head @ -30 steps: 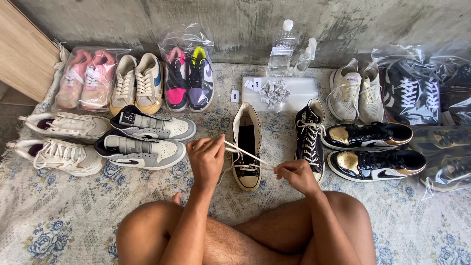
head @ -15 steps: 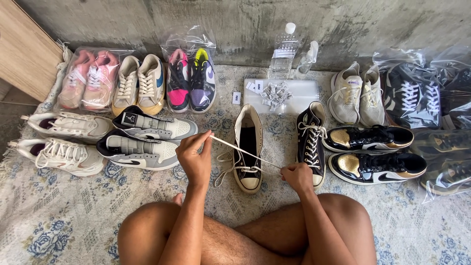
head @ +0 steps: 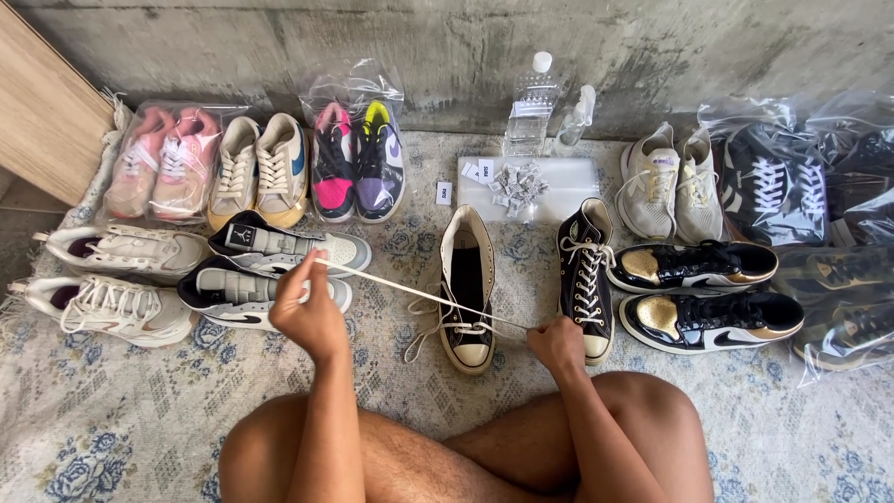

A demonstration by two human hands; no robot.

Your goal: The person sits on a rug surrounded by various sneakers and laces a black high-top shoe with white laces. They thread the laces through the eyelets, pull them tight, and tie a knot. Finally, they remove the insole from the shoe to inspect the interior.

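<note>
— Holding a white shoelace (head: 419, 293) drawn taut between my two hands, I report from the centre of the frame. My left hand (head: 312, 317) is pinched shut on one end, raised at centre left over the grey-and-white sneakers (head: 270, 279). My right hand (head: 557, 343) is closed on the other end, low at centre right. The hands are well apart.

— Where does the lace run?

— Diagonally across the black high-top shoe (head: 467, 298) standing toe toward me on the patterned rug (head: 112, 428). Its lower eyelets appear threaded; a loose loop trails to its left. The matching shoe (head: 585, 275) sits just beside it on the right, fully laced.

— Handling assessment?

— I judge the lace light, soft and limp, holding a line only under tension. It is flat and likely to twist. Best grip is near the stiff tip, thumb against forefinger. The canvas shoe looks light and floppy at the ankle, so it may shift when pulled.

— Surroundings?

— Bagged pink sneakers (head: 154, 163) upper left, a clear bottle (head: 533, 116) at upper centre against the concrete wall (head: 466, 47), and black-and-gold shoes (head: 698, 293) at right.
</note>
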